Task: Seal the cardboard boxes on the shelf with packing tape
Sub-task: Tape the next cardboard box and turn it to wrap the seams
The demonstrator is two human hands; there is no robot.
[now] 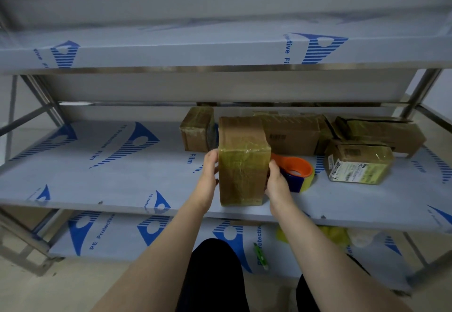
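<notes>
A tall cardboard box [242,162] wrapped in yellowish tape stands upright near the front of the middle shelf [110,165]. My left hand [210,172] holds its left side and my right hand [277,182] holds its right side. Just behind my right hand lies a tape dispenser [297,171] with an orange core, a blue body and a clear yellowish roll. Several more taped boxes stand behind: a small one [198,129], a long one [291,133], a labelled one [358,162] and a dark one [381,133] at the right.
The metal rack is covered in white film with blue print. An upper shelf [195,50] overhangs the work area. On the bottom shelf lie a green cutter [260,255] and a yellow bag [337,236]. My dark-clad legs are below.
</notes>
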